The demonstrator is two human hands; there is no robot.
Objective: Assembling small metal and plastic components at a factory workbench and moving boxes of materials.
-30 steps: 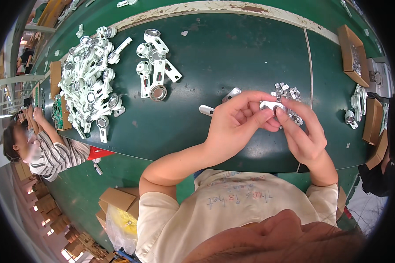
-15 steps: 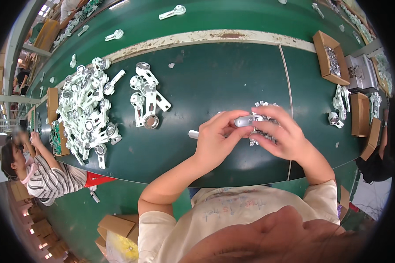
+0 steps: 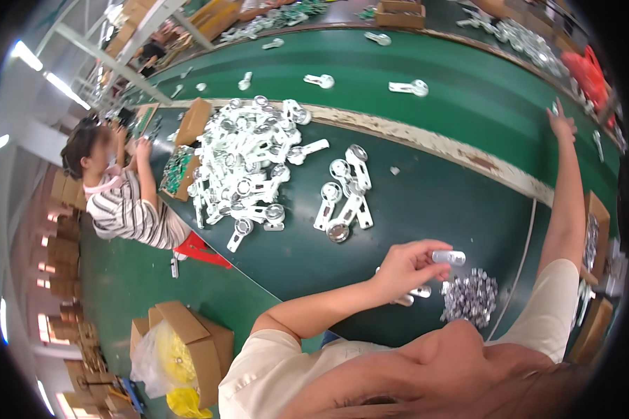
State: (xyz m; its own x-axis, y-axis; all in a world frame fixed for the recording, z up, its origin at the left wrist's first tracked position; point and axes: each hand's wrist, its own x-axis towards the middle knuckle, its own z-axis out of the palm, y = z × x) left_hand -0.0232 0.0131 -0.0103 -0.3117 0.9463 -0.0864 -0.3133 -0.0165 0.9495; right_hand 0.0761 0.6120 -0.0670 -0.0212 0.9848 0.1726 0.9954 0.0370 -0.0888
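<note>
My left hand (image 3: 404, 271) pinches a grey, rounded oblong plastic part (image 3: 449, 258) between thumb and fingertips, above the table. Beside it lies a heap of small shiny metal pieces (image 3: 470, 297). A few more pale oblong parts (image 3: 419, 291) rest partly hidden under this hand. My right arm stretches far out to the right, with the right hand (image 3: 563, 128) over the green belt. A small pale piece (image 3: 555, 108) shows at its fingertips, too small to name; the other fingers are somewhat apart.
A big heap of white fan-shaped housings (image 3: 241, 164) covers the table's left, with a smaller group (image 3: 344, 192) beside it. More housings (image 3: 409, 87) lie on the belt (image 3: 468, 105). Cardboard boxes (image 3: 594, 237) stand right. A co-worker (image 3: 136, 199) sits left; an open carton (image 3: 210, 356) is below.
The view has swung left and tilted. My right hand has left the grey part and reached out over the belt. The left hand keeps hold of the part.
</note>
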